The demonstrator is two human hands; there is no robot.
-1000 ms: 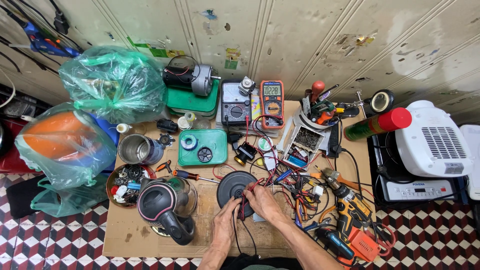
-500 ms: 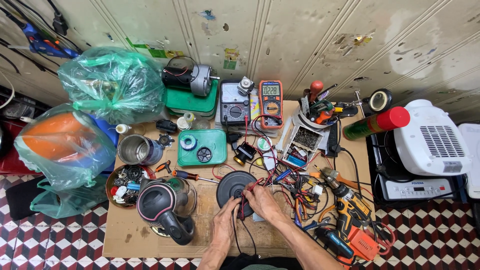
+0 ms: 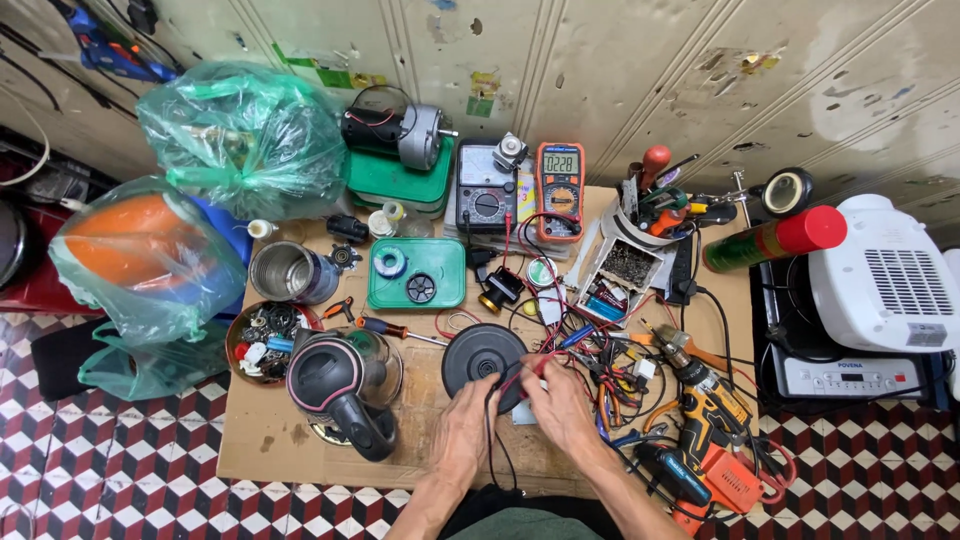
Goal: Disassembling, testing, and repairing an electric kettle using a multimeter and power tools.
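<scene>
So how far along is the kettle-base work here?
Done: kettle is off its round black base; orange multimeter is on. In hand: left hand and right hand hold red and black leads at the base's edge. Left: kettle not yet back on.

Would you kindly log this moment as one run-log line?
left hand: on black round kettle base edge | right hand: holding red probe to base | kettle: upright, left of base | orange multimeter: display on

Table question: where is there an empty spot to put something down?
Bare table shows at the front left corner, below the kettle and bowl of small parts. The right half is crowded: wires, drill, and both hands, left and right, at the round black base.
</scene>
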